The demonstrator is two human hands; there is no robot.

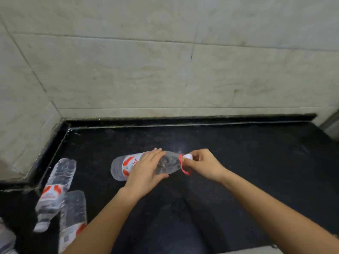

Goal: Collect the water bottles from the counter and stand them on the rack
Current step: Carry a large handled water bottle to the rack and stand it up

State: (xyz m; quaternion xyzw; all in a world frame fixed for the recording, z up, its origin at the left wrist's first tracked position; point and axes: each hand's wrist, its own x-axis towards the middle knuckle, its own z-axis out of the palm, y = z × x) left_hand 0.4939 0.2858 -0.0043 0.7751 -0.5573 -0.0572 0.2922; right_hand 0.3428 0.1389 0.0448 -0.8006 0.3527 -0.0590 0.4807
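Centre frame: left hand (pixel 146 167) spread, steadying the lying bottle (pixel 120 168); right hand (pixel 203 164) pinches its cap (pixel 189 156), likely to lift.

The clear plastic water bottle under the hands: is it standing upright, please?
No, the clear plastic water bottle lies on its side on the black counter.

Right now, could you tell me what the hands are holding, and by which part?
The right hand pinches the lying bottle by its white cap; the left hand rests across its shoulder.
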